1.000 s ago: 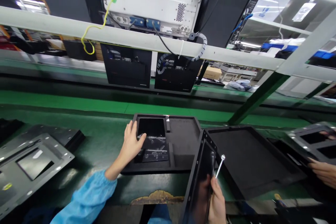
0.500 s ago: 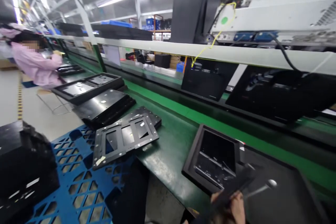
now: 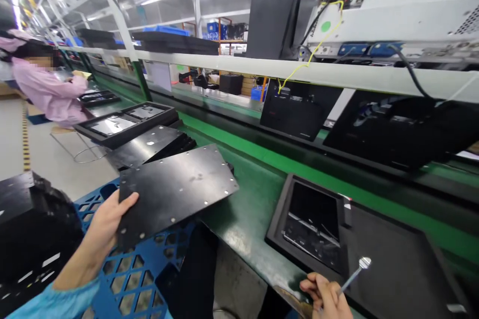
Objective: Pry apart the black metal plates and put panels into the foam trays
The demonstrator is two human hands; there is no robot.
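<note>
At the left, my left hand [image 3: 107, 222] grips the near left edge of a flat black plate [image 3: 179, 184], thumb on top. Small pale studs run along the plate's margins. It lies over the end of a pile at the bench edge, and the frame with cutouts seen there earlier is hidden. My right hand [image 3: 327, 294], at the bottom right, has its fingers closed around a thin metal rod with a shiny wide tip [image 3: 359, 270]; its exact kind is unclear. Just beyond that hand, a black foam tray [image 3: 275, 229] holds a dark glossy panel [image 3: 312, 214].
More black plates [image 3: 149, 144] and a tray [image 3: 90, 132] line the green bench [image 3: 243, 204]. Dark panels [image 3: 299, 112] lean beneath a white rail [image 3: 232, 66]. A blue pallet [image 3: 130, 279] lies below, beside a black stack [image 3: 33, 239]. A person in pink [image 3: 45, 79] works farther left.
A dark object held over the tray has left that spot. My left hand has come into view at the left with the plate, which now covers the frame with cutouts.
</note>
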